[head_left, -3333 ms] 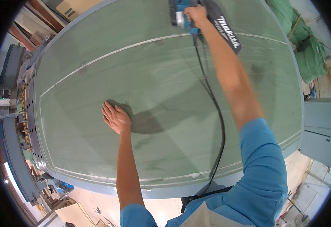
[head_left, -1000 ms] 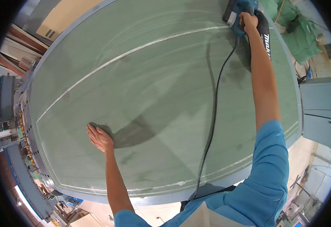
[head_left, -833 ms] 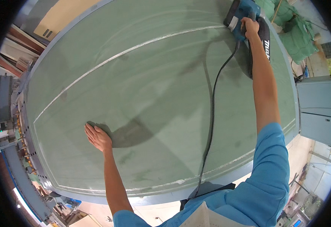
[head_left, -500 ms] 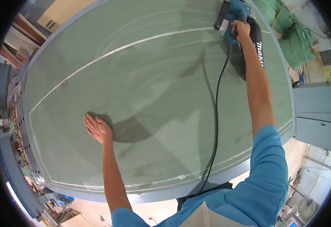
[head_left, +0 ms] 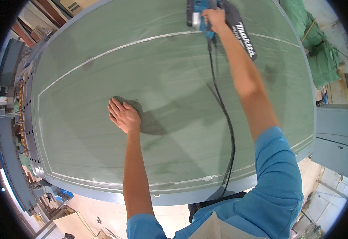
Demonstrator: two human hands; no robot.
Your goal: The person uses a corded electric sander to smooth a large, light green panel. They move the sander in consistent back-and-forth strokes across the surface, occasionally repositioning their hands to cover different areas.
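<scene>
The left hand lies flat on a wide green board, fingers straight and slightly spread, holding nothing. Further right, at the board's far part, is a blue sander — the right hand has its fingers wrapped round the handle. A black cord trails down toward the person's waist. Rightmost — green sacks and a pale blue cabinet.
</scene>
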